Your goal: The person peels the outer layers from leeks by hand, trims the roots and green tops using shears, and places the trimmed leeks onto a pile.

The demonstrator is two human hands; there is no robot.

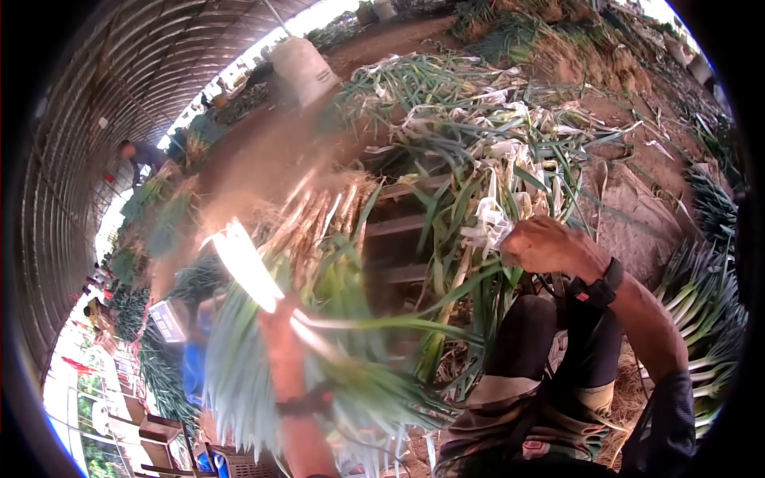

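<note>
My left hand [280, 320], smeared by motion, is closed around a few green onions [245, 263]. Their bright white stalks point up and left, and long green leaves trail right and down. Beneath them spreads a pile of green leaves [239, 374], with brown, root-covered stalks [331, 211] just above. My right hand [540, 245] is closed at the edge of a heap of peeled white skins and leaves [510, 171]. What its fingers hold, if anything, is hidden.
A slatted wooden surface [398, 227] lies between my hands. A white sack [303, 70] stands at the back. Bundled onions [693, 319] line the right side. At far left, another person [143, 155] bends near piles. A plastic crate [247, 464] is below.
</note>
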